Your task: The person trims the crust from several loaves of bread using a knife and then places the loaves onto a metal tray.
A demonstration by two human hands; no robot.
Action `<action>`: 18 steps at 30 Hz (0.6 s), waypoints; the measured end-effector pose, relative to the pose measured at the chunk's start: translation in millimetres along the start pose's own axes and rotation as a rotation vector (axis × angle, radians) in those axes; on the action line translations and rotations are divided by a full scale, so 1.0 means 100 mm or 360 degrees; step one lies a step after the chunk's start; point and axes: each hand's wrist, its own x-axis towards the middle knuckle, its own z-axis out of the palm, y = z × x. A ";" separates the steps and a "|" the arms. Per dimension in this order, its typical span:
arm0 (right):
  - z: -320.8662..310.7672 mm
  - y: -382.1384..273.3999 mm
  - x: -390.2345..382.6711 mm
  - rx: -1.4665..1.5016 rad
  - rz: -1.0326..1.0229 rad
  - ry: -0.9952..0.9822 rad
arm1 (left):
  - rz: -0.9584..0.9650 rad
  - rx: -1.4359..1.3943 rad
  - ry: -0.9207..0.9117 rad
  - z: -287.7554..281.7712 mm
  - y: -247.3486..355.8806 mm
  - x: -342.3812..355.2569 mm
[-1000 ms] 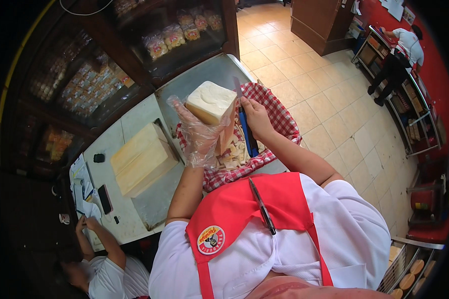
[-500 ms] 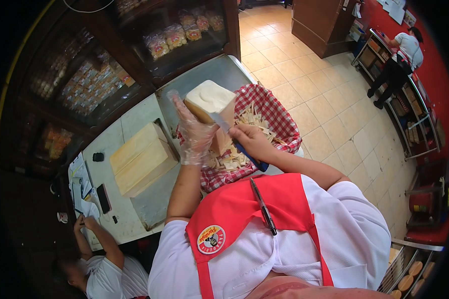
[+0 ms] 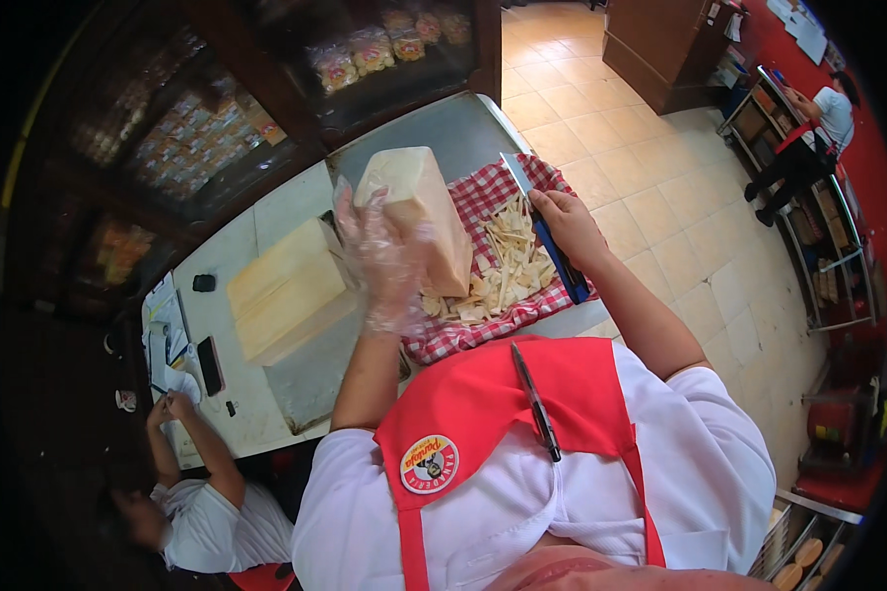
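Observation:
My left hand, in a clear plastic glove, rests against the left side of a tall pale loaf of bread, its fingers curled round the upper edge and partly blurred. The loaf leans a little over the left part of a basket lined with red-and-white checked cloth. Thin pale strips and scraps lie heaped in that cloth. My bare right hand is closed on a blue-handled knife at the basket's right side, blade pointing up and away, apart from the loaf.
Another large rectangular loaf lies left on the table, near a phone and papers. Behind stands a dark cabinet with bagged goods. A person sits at lower left; another stands by a shelf rack at far right.
The knife has left the loaf's face and moved right with my right hand. The loaf has turned, showing more of its long side, with my left hand still on it.

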 end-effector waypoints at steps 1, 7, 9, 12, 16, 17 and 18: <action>0.02 0.01 0.01 -0.0005 0.0002 -0.0015 | 0.0007 0.0276 0.0041 0.06 0.15 -0.04; 0.28 0.02 0.00 -0.0121 0.0007 -0.0206 | -0.0790 0.0183 0.0160 0.28 -0.23 0.18; 0.29 0.01 -0.02 -0.0127 -0.0008 -0.0197 | -0.0844 -0.0027 0.0093 0.26 -0.19 0.24; 0.20 0.01 -0.06 -0.0074 -0.0063 -0.0205 | -0.0557 0.0040 0.0105 0.24 -0.04 0.11; 0.08 -0.03 -0.05 0.0131 -0.0055 -0.0107 | -0.0172 0.0096 -0.0042 0.04 0.11 -0.29; 0.08 -0.05 -0.04 0.0182 -0.0059 -0.0129 | -0.0154 0.0053 -0.0102 0.01 0.10 -0.39; 0.08 -0.06 0.01 0.0233 -0.0063 -0.0152 | -0.0276 -0.0357 -0.0121 0.03 0.04 -0.49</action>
